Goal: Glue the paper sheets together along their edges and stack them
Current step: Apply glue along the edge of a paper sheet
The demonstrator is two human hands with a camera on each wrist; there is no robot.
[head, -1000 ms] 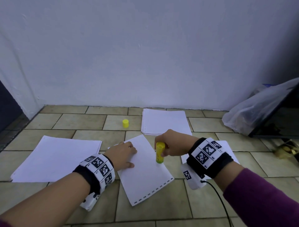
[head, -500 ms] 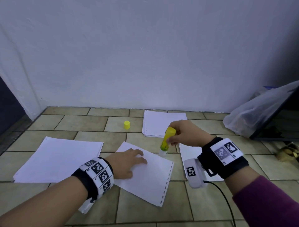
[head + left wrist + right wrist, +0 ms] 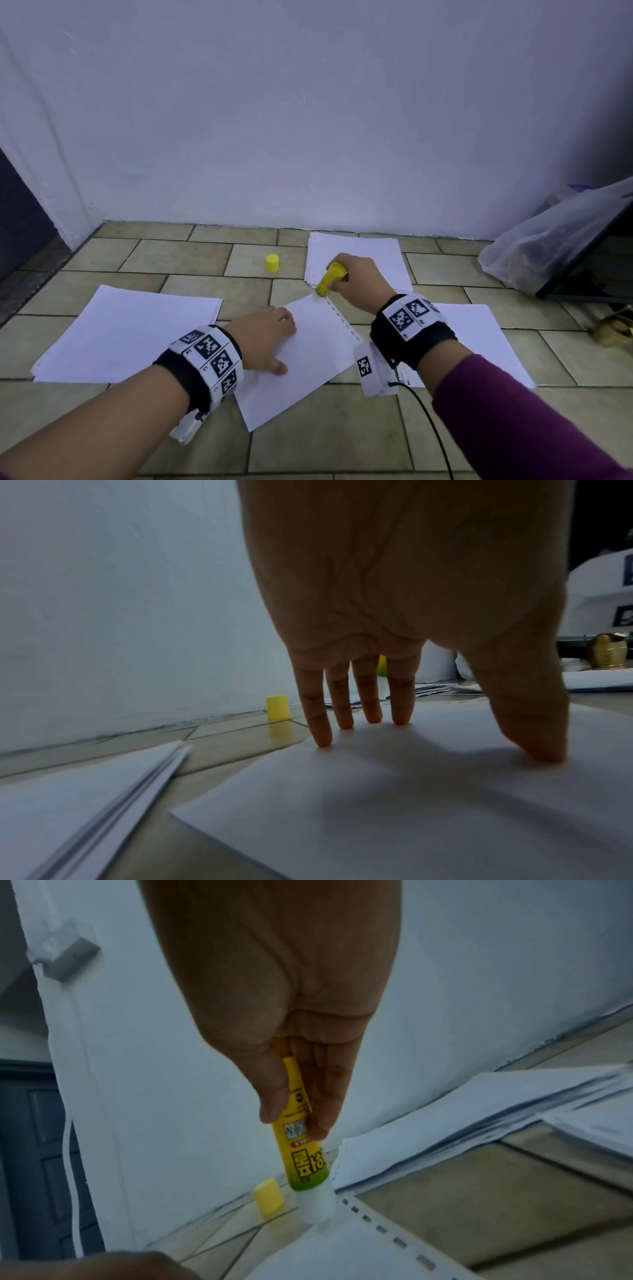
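Yellow glue stick [image 3: 330,279] in the right hand [image 3: 356,282], pinched between thumb and fingers, its tip touching the sheet [image 3: 308,346] at the twelve o'clock corner. The left hand [image 3: 263,337] lies spread flat, pinning the sheet at nine o'clock. Best to draw the stick steadily along the perforated edge, pressing lightly, paper held firm so it doesn't skid.

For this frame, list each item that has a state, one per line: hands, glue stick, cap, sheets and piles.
left hand: fingers straight, pressing the single sheet flat
right hand: holds the glue stick
glue stick: uncapped, tilted, tip at the sheet's far corner
cap: off, standing on the floor
single sheet: flat on the floor
left pile: stacked flat
far pile: stacked flat
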